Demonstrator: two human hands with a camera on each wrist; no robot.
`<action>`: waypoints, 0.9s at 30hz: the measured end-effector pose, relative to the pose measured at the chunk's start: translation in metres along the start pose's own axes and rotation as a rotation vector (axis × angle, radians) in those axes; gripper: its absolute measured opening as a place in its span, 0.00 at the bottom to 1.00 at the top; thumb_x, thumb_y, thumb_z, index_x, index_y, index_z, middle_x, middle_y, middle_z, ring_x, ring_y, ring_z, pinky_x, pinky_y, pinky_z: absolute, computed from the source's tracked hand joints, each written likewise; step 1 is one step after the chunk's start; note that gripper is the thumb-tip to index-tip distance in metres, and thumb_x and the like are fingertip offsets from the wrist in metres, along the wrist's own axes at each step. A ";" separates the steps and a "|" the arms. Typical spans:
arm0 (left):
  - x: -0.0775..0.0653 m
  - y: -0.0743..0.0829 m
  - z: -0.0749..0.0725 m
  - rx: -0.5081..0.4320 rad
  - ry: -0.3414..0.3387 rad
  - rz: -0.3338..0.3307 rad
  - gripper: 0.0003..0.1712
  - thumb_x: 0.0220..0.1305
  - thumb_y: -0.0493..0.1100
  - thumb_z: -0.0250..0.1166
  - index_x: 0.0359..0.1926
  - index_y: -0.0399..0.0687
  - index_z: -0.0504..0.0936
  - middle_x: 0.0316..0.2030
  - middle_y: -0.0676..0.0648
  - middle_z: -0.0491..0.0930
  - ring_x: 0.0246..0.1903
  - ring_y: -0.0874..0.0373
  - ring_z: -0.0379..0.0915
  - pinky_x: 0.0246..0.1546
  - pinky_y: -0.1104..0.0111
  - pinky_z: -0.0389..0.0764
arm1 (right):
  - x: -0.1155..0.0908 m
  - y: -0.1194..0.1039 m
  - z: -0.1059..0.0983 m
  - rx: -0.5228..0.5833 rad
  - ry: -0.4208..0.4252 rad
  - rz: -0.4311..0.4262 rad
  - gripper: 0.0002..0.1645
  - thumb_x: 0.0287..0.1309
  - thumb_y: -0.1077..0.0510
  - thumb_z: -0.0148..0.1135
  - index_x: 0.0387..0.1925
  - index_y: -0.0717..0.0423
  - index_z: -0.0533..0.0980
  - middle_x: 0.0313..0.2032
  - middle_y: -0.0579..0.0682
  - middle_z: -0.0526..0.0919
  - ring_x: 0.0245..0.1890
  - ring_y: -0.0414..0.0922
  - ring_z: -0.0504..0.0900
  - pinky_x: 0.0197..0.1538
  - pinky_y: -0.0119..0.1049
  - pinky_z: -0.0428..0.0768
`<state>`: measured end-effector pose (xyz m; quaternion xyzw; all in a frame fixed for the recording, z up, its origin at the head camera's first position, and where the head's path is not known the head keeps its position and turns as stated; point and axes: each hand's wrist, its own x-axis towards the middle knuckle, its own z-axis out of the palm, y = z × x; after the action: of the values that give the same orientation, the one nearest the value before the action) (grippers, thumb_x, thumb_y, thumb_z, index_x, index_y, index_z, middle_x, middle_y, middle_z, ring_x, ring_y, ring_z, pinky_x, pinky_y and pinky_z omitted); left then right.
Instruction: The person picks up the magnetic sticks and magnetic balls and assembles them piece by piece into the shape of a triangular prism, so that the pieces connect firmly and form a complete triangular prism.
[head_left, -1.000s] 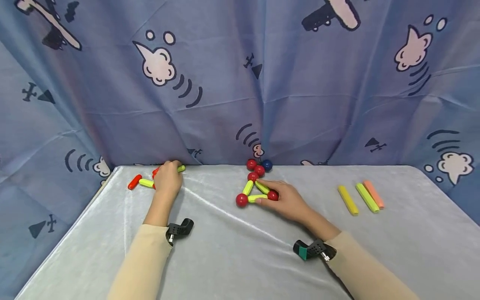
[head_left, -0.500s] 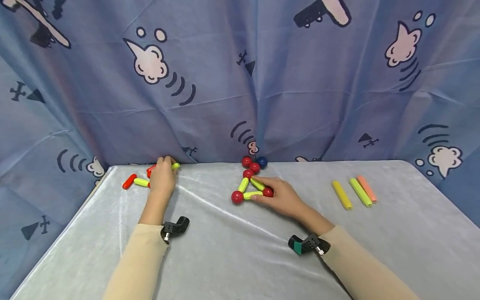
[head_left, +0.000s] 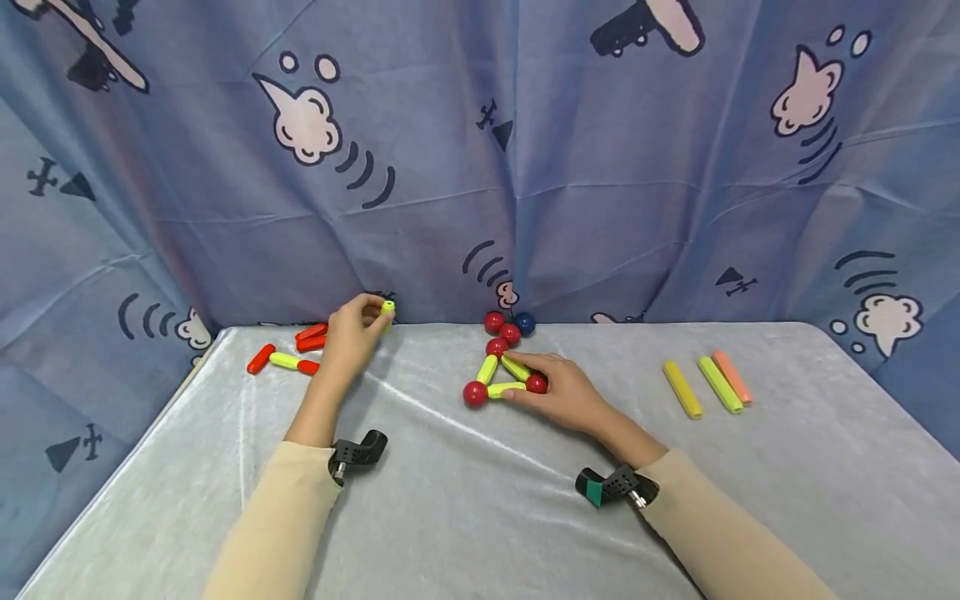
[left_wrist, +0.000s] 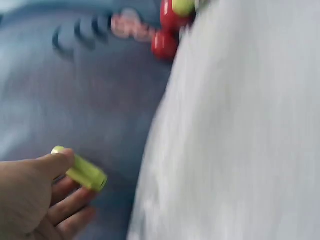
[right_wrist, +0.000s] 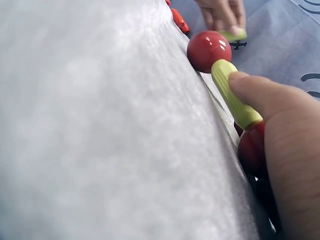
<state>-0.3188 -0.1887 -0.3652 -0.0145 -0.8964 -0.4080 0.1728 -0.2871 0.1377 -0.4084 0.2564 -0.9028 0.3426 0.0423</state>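
At the back left of the table, my left hand (head_left: 354, 333) pinches a short yellow-green magnetic rod (left_wrist: 86, 172) between thumb and fingers, held up near the curtain. My right hand (head_left: 566, 392) grips the right corner of a flat triangle built from yellow-green rods (head_left: 487, 368) and red balls (head_left: 475, 394). Its thumb presses the near rod (right_wrist: 232, 95), while the index finger lies along the right rod. The palm partly covers the red ball (head_left: 536, 383) at that corner. Another red ball (head_left: 497, 348) forms the triangle's far corner.
Behind the triangle are two more red balls (head_left: 509, 335) and a blue ball (head_left: 524, 323). Red rods (head_left: 261, 358) and one yellow-green rod (head_left: 284, 361) lie at left. On the right are a yellow stick (head_left: 682, 390), a green stick (head_left: 720, 384) and an orange stick (head_left: 732, 377).
My left hand has lifted a yellow-green rod from the pile and moved it right and back, uncovering the red rods. The right hand stays on the triangle.
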 end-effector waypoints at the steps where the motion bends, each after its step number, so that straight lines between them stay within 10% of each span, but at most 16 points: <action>1: -0.001 0.008 0.005 -0.048 -0.010 0.013 0.16 0.68 0.42 0.67 0.52 0.36 0.82 0.46 0.37 0.86 0.46 0.44 0.86 0.49 0.54 0.85 | 0.000 0.000 0.000 -0.002 0.000 -0.004 0.38 0.54 0.41 0.75 0.66 0.42 0.76 0.61 0.49 0.83 0.57 0.50 0.80 0.59 0.49 0.77; 10: -0.018 0.054 0.059 -0.405 -0.156 0.114 0.15 0.66 0.38 0.69 0.51 0.36 0.83 0.45 0.37 0.87 0.44 0.49 0.86 0.48 0.67 0.86 | 0.000 0.000 0.000 -0.021 -0.045 -0.026 0.37 0.52 0.38 0.75 0.64 0.38 0.78 0.55 0.44 0.86 0.48 0.43 0.76 0.49 0.38 0.74; 27: -0.030 0.051 0.085 -0.453 -0.257 0.135 0.15 0.65 0.35 0.69 0.52 0.36 0.82 0.45 0.37 0.87 0.45 0.49 0.85 0.47 0.67 0.86 | -0.002 -0.002 -0.001 -0.023 -0.072 -0.089 0.36 0.52 0.39 0.76 0.64 0.36 0.78 0.55 0.43 0.86 0.50 0.42 0.76 0.50 0.39 0.75</action>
<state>-0.3072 -0.0890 -0.3896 -0.1643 -0.7939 -0.5804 0.0767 -0.2847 0.1381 -0.4071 0.3077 -0.8953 0.3209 0.0280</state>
